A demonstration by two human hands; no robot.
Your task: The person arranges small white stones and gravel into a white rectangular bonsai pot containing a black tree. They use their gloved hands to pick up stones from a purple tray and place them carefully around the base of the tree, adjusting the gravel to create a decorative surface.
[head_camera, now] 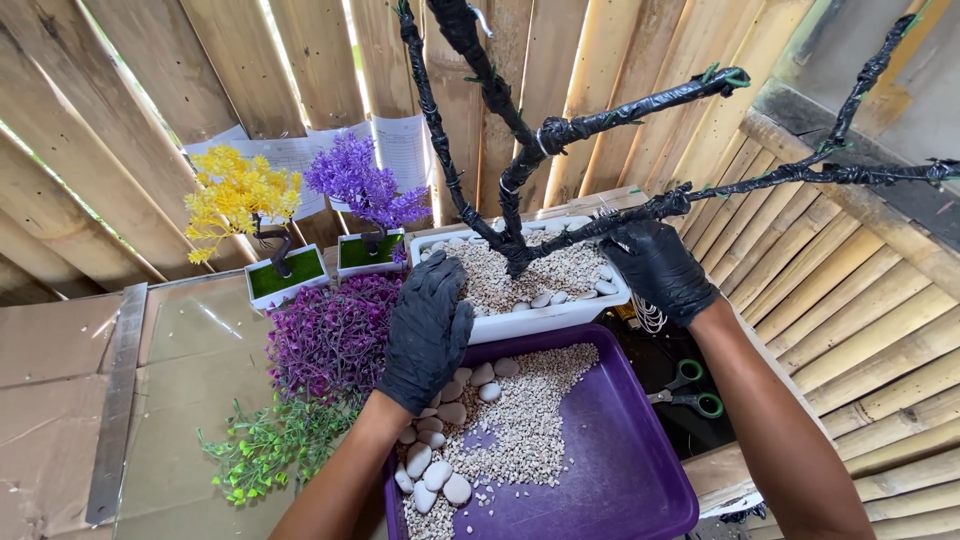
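Your left hand, curled with its grip hidden, rests on gravel in the white pot; your right hand clasps a black branch, steadying the tree above the purple tray.

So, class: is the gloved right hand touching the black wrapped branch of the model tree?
Touching. The head view shows the right hand with its gloved fingers closed around the black wrapped branch, just above the white planter.

The black wrapped tree runs off the top edge (tips unseen); papers unreadable.
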